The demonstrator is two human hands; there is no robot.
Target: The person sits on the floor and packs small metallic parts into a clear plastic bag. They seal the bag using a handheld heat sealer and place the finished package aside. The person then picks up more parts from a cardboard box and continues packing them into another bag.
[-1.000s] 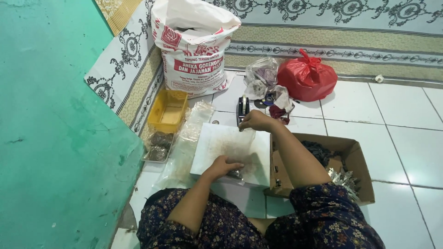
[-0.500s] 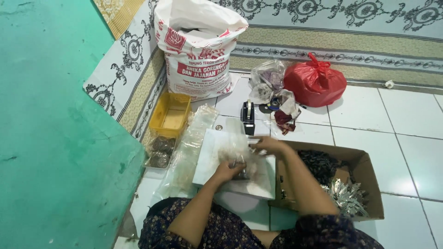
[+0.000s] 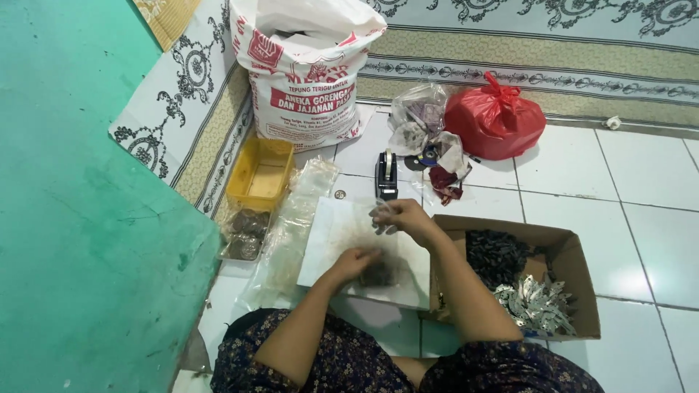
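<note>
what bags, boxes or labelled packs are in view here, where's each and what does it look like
Big sack: against the wall at the top, white with a red printed label, open top.
Red bag: right of the sack, knotted, bulging.
Clear bags: beside the red bag, crumpled.
Cardboard box: beside the right hand, brown, open.
Yellow tub: left, rectangular.

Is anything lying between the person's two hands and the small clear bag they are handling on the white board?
Nothing visible. The left hand rests on the bag's dark filled end, and the right hand grips the clear bag at its upper end, over the white board.
</note>
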